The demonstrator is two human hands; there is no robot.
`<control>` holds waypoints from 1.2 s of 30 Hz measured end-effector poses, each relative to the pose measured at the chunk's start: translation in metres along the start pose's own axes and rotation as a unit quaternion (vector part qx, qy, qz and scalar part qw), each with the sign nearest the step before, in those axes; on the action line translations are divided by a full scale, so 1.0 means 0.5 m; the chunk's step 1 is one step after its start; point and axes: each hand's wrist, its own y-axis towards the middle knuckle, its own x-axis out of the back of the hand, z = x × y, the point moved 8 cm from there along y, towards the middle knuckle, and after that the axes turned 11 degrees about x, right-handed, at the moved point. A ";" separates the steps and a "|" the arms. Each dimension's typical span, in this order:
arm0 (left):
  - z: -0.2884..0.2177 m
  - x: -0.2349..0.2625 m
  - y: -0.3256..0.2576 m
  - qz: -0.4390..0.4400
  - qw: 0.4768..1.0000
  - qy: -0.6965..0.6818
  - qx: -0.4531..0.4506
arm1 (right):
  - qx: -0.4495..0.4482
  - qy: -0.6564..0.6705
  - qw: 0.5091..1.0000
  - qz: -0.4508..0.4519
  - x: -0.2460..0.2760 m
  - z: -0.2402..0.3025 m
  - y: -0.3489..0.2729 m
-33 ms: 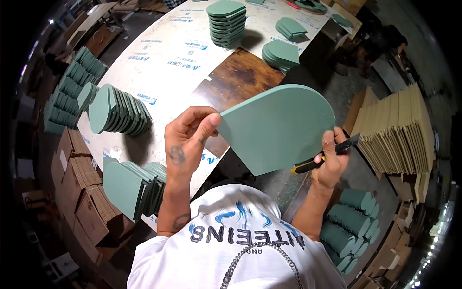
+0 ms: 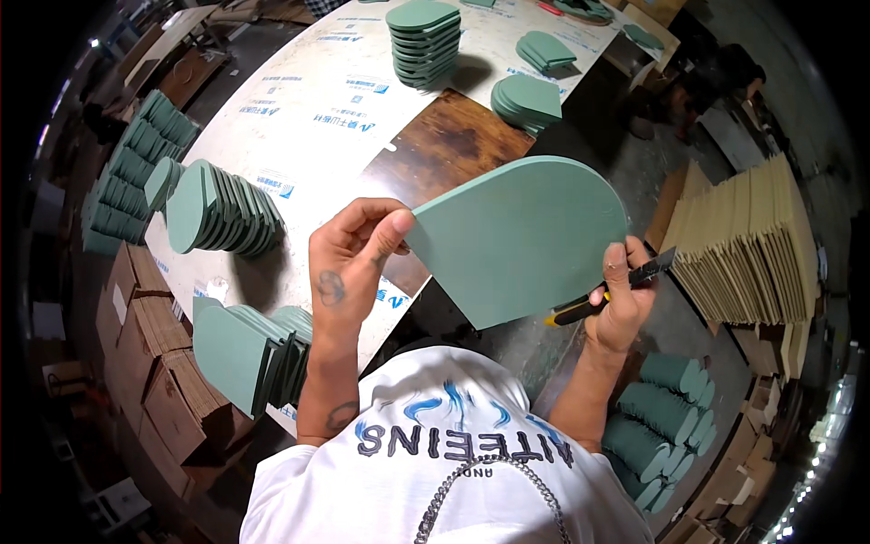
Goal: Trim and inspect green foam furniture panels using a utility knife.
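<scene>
A flat green panel (image 2: 517, 245), rounded at one end and straight-cut at the other, is held up in front of me between both hands. My left hand (image 2: 355, 258) pinches its left corner between thumb and fingers. At the rounded edge my right hand (image 2: 623, 295) grips the panel, thumb on its face. The same hand also holds a black and yellow utility knife (image 2: 573, 313), its dark blade end (image 2: 660, 265) sticking out to the right past the fingers. The right fingers behind the panel are partly hidden.
The white-covered table (image 2: 308, 136) carries a tall stack of green panels (image 2: 424, 45), smaller piles (image 2: 526, 102) and leaning rows (image 2: 227, 208), (image 2: 240, 349). Brown wood (image 2: 462, 140) shows beyond the held panel. Yellowish sheets (image 2: 739, 245) and green bundles (image 2: 657, 426) stand right; cardboard (image 2: 172, 381) lies left.
The held panel and both hands have shifted very slightly up and to the left in view. Both grips, and the knife in the right hand, stay the same.
</scene>
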 end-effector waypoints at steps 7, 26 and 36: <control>-0.003 -0.009 -0.009 0.048 0.996 -0.052 0.045 | 0.090 0.034 0.995 -0.002 0.046 -0.017 -0.013; 0.075 -0.113 -0.006 0.085 0.959 -0.207 0.171 | -0.070 0.044 0.996 0.044 -0.026 -0.105 0.032; -0.081 -0.036 -0.074 -0.061 0.992 -0.064 -0.086 | -0.076 0.108 0.985 0.111 -0.051 0.055 -0.070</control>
